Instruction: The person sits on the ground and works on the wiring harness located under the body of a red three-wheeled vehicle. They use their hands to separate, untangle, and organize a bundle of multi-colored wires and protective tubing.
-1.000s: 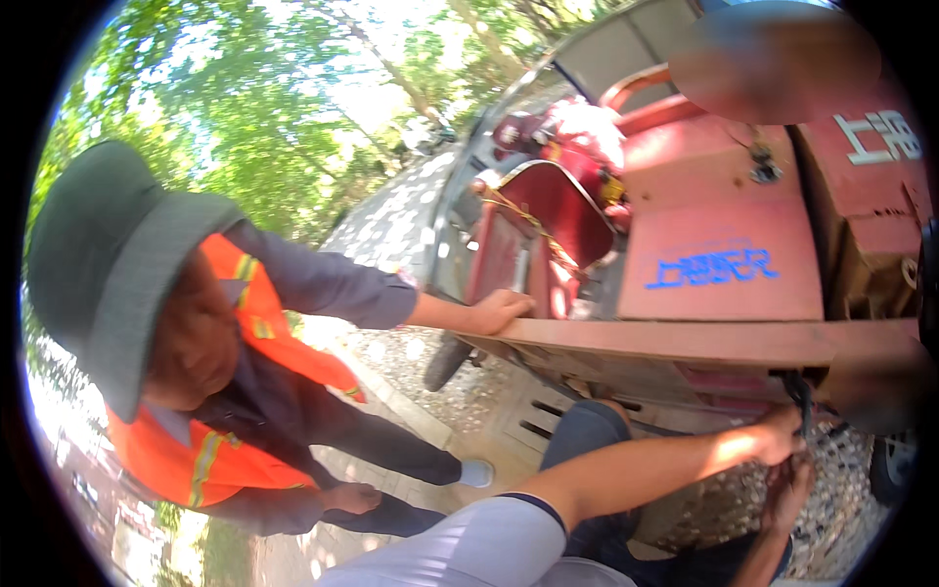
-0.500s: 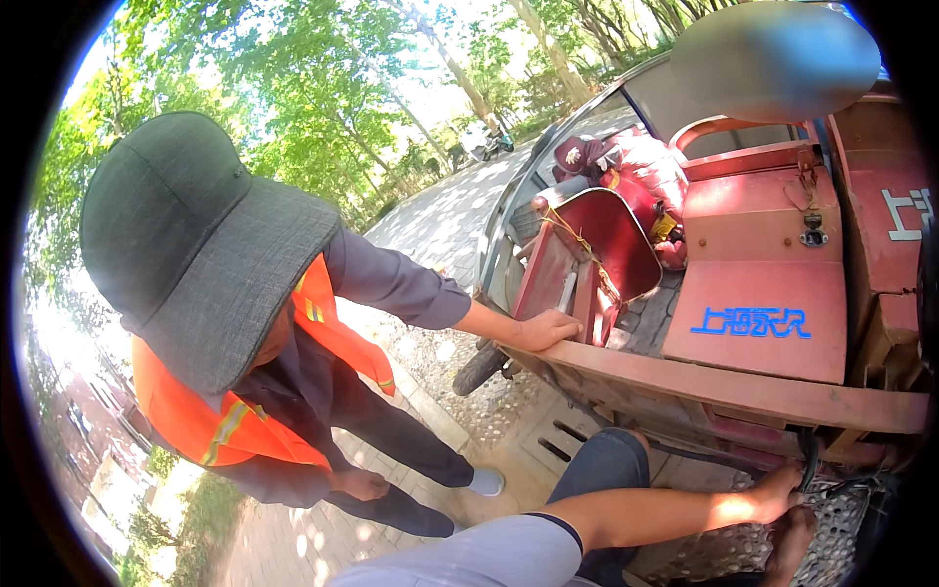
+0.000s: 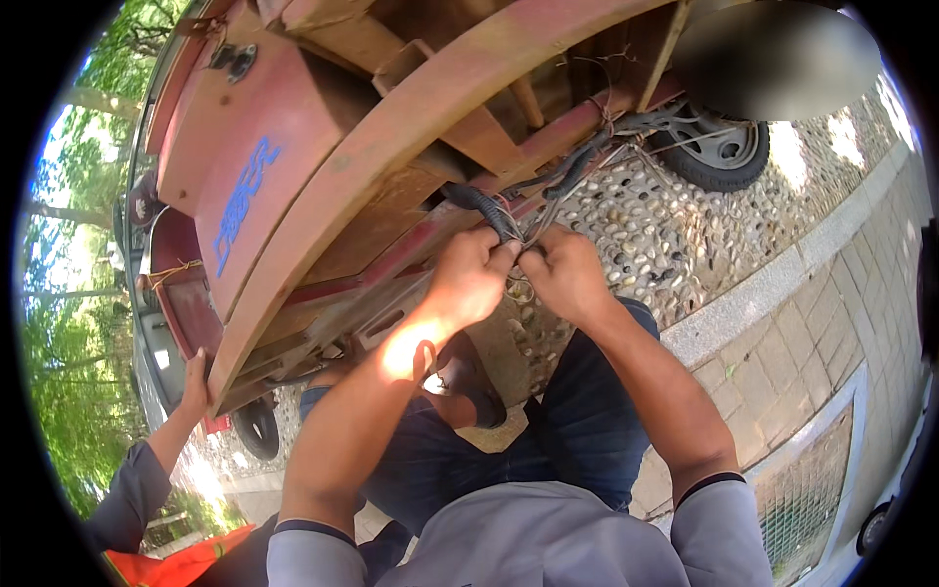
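Observation:
Under the tilted red bed of a small cargo vehicle point(image 3: 323, 166) hangs a bundle of black cable and thin wires point(image 3: 548, 191). My left hand point(image 3: 468, 277) pinches the wires just below the black sheathed end. Close beside it, my right hand point(image 3: 562, 274) grips the same thin wires, the two hands nearly touching. The wire ends between my fingers are too small to make out. My knees in dark trousers point(image 3: 577, 430) sit below my hands.
A co-worker's hand point(image 3: 194, 383) in a grey sleeve holds the bed's edge at lower left, an orange vest below it. A wheel point(image 3: 719, 157) rests on cobbled ground point(image 3: 636, 225); paving bricks and a kerb run at right. Trees stand at left.
The view has swung down from the co-worker in the hat to the vehicle's underside. Both my hands now sit together on the wires at picture centre.

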`<act>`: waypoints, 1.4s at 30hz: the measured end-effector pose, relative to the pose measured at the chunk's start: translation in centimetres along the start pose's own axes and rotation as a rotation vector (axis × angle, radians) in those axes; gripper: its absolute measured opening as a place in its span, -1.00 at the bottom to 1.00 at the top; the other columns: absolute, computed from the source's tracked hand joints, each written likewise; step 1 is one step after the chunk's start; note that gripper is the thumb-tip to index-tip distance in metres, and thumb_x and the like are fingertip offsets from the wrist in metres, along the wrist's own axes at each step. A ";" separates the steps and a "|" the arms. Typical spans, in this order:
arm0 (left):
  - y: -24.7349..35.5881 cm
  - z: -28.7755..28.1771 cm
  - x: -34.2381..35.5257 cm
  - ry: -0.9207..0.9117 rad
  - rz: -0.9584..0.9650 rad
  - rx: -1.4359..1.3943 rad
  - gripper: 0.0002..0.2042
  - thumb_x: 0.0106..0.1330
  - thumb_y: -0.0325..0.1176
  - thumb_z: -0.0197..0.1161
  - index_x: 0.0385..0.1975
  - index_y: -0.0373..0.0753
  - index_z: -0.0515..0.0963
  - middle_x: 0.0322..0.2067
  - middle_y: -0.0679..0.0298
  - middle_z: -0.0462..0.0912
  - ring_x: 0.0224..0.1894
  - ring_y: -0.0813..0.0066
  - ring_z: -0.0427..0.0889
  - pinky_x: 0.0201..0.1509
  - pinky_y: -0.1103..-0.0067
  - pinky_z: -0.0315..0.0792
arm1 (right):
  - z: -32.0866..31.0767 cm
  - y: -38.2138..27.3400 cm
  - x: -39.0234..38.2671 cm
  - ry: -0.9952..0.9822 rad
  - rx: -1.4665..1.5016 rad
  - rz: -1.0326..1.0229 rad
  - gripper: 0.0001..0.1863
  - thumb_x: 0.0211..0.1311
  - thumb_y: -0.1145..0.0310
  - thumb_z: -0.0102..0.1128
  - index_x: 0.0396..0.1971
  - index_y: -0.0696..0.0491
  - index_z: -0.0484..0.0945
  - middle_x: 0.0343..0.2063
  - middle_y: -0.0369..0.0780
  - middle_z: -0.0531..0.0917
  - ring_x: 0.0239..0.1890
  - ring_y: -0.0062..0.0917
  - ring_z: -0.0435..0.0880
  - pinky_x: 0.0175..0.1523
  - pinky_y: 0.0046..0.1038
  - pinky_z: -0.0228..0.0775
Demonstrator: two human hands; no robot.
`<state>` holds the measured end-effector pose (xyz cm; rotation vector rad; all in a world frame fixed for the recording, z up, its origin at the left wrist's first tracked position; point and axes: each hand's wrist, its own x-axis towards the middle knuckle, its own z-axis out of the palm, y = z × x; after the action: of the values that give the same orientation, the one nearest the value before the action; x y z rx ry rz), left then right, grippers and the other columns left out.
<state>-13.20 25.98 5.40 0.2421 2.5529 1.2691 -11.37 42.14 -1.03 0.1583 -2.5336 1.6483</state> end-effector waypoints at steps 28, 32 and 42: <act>-0.2 -1.8 0.6 -0.201 -0.232 -0.576 -0.73 0.46 -0.47 0.13 0.08 -0.40 0.60 -0.04 0.15 0.70 -0.10 0.39 0.71 0.07 0.41 0.62 | -0.5 0.0 1.5 -0.082 0.300 0.150 -0.83 0.34 0.52 0.12 -0.23 0.22 0.68 -0.59 -0.26 0.65 -0.58 -0.61 0.58 -0.44 -0.48 0.42; -0.1 -2.2 0.7 -0.245 -0.188 -0.628 -0.69 0.42 -0.53 0.11 0.11 -0.39 0.60 -0.01 0.18 0.70 -0.05 0.42 0.68 0.10 0.44 0.58 | -1.5 -0.1 1.8 -0.137 0.422 0.286 -0.87 0.28 0.55 0.14 -0.28 0.24 0.66 -0.58 -0.22 0.65 -0.55 -0.61 0.62 -0.41 -0.48 0.45; -2.5 -1.3 1.3 -0.259 -0.099 -0.450 -0.81 0.46 -0.56 0.16 -0.03 -0.33 0.64 -0.09 0.28 0.69 -0.04 0.49 0.64 0.09 0.47 0.55 | -0.5 -3.0 -3.2 0.125 0.331 0.187 -0.71 0.10 0.51 0.38 -0.17 0.17 0.53 -0.41 -0.24 0.64 -0.51 -0.66 0.52 -0.40 -0.53 0.37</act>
<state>-14.89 23.84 3.98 0.1672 1.9792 1.6101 -7.71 41.47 1.43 -0.1545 -2.2271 2.0687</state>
